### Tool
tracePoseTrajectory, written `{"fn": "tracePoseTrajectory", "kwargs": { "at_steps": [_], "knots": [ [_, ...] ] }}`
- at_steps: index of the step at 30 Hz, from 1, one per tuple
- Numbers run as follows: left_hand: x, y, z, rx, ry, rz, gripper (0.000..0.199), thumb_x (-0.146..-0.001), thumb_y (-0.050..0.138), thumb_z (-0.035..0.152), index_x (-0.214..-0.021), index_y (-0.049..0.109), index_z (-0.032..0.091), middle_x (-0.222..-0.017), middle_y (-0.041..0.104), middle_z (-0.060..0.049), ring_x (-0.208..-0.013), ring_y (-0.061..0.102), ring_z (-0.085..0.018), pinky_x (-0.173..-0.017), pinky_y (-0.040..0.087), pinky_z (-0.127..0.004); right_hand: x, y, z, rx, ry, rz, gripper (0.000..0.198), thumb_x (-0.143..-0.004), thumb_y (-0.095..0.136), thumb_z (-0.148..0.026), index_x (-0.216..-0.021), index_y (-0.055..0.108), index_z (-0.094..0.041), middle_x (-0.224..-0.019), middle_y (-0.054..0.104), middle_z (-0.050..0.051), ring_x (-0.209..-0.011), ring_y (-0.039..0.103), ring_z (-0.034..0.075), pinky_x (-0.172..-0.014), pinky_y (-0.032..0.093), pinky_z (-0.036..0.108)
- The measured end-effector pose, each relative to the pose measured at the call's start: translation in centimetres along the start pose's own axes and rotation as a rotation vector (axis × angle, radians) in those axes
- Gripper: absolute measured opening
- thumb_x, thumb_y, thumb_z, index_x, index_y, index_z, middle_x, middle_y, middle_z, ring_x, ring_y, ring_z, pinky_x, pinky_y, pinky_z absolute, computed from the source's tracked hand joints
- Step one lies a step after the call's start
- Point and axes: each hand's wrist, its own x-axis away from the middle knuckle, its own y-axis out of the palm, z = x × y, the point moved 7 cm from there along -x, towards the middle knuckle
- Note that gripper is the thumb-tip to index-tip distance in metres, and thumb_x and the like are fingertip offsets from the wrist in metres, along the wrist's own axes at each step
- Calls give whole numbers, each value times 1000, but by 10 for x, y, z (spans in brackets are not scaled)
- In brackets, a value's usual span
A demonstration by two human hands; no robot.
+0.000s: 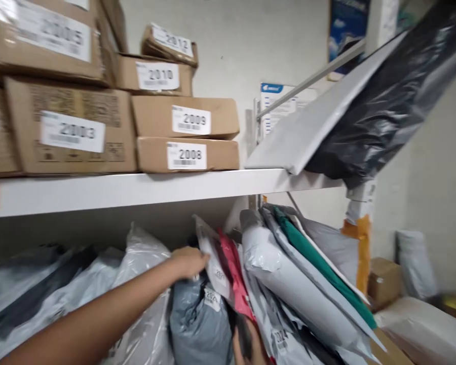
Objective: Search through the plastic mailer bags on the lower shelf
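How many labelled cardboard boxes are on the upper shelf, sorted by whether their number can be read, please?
Boxes with a readable number, 2008, 2009, 2010, 2012: 4
Boxes with a blurred number, upper, lower: 2
Total: 6

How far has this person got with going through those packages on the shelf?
Looks done: numbered cardboard boxes sit stacked on the upper shelf. In hand: the left hand parts upright mailer bags at a white labelled bag, and the right hand touches dark packaging low down. Left: many grey bags stand unhandled; how many is unclear.
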Motion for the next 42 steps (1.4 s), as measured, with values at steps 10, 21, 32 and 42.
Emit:
{"fn": "tracePoseTrajectory", "kwargs": {
  "at_steps": [10,21,32,42],
  "knots": [
    [192,30,-117,-71,-553,350,54,-88,32,54,-136,44,33,-149,28,-10,-89,65,-25,-75,53,-39,-71,42,-48,384,-615,-229,49,-66,51,-21,-114,53,-14,-101,62,14,-92,57,29,-78,47,42],
    [144,16,-113,-227,-495,349,62,-81,58,33,-140,41,29,-146,34,-16,-84,67,-25,-75,52,-37,-106,69,-53,464,-210,-586,32,-66,58,-19,-96,68,-17,-119,61,16,-108,56,35,-90,42,49],
    [118,-20,43,72,271,453,58,-85,48,43,-141,34,33,-150,30,-2,-104,61,-26,-89,50,-40,-63,6,-71,52,-384,-253,42,-69,57,-28,-107,58,-9,-97,67,15,-90,65,29,-75,56,40],
    [71,-34,132,-453,478,105,38,-73,66,47,-86,73,11,-83,70,-18,-86,67,-35,-73,53,-41,-49,-32,-35,308,-422,-449,60,-76,49,-12,-136,42,-15,-131,54,12,-120,52,26,-93,53,37]
  ]
}}
